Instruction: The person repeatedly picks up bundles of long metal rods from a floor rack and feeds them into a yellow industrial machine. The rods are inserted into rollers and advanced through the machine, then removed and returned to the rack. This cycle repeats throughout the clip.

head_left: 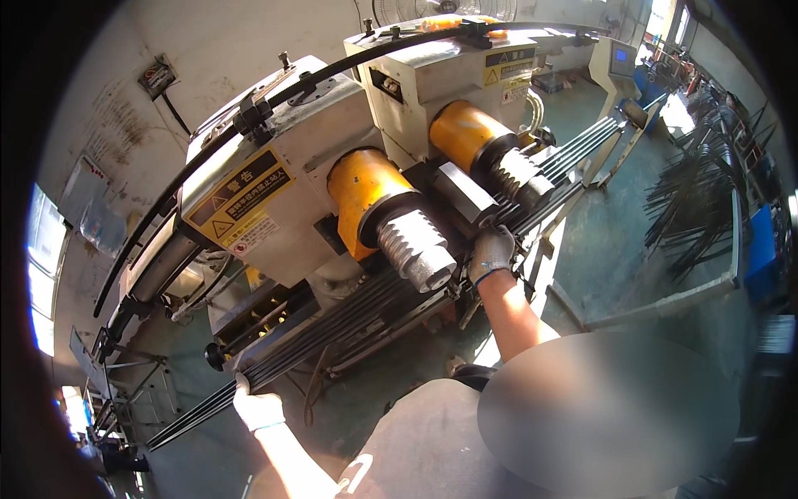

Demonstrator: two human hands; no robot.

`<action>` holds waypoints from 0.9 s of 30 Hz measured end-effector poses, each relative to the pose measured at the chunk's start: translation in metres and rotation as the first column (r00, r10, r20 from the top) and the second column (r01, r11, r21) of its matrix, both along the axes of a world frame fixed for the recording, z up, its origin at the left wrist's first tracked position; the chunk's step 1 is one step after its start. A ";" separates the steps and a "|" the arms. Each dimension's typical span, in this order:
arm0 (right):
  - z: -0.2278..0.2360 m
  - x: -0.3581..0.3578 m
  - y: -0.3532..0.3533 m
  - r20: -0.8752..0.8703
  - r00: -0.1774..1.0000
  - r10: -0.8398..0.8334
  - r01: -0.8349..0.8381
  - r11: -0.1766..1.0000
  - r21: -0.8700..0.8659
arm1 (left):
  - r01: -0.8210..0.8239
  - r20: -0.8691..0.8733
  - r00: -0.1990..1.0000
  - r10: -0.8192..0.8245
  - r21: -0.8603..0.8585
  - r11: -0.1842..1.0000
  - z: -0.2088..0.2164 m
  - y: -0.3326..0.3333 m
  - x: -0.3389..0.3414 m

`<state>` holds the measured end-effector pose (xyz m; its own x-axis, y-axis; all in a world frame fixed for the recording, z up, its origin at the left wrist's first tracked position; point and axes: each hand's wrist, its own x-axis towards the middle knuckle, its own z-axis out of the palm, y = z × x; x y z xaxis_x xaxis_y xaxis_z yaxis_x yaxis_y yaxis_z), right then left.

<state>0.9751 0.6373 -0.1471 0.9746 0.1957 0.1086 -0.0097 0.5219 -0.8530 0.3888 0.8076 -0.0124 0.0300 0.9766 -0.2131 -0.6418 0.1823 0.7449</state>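
Observation:
A bundle of long dark metal rods (199, 416) runs slantwise across the front of a bending machine, from lower left to upper right. My left hand (258, 407), in a pale glove, grips the rods near their left end, thumb on top and fingers hidden beneath. My right hand (492, 254), in a grey glove with a blue cuff edge, is closed at the middle of the machine, just below a dark steel block (465, 195). What its fingers hold is hidden. Left of it juts a ridged steel roller (413, 245) on a yellow cylinder (362, 195).
A second yellow cylinder (470, 133) with a ridged roller (522, 176) stands further right. A curved black bar (366, 62) arches over the machine housings. A control box (619, 58) is at the far right, near piled dark rods (698, 195). A blurred patch covers the lower right.

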 end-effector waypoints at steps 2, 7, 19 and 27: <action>0.051 -0.034 0.007 -0.272 0.962 0.010 -0.020 0.999 -0.034 | -0.034 -0.034 0.999 0.034 -0.002 0.999 0.001 -0.008 0.008; 0.078 -0.030 -0.018 -0.425 0.901 0.086 -0.052 0.995 0.091 | 0.082 0.121 0.991 -0.054 -0.244 0.966 -0.001 -0.030 0.103; 0.105 -0.078 -0.109 -0.086 0.996 0.035 -0.068 0.909 -0.412 | -0.132 0.022 0.990 0.136 -0.136 0.982 -0.022 -0.001 0.031; 0.063 -0.082 -0.144 -0.266 0.956 0.121 -0.225 0.885 -0.407 | 0.132 0.190 0.977 -0.098 -0.176 0.975 -0.007 -0.051 0.130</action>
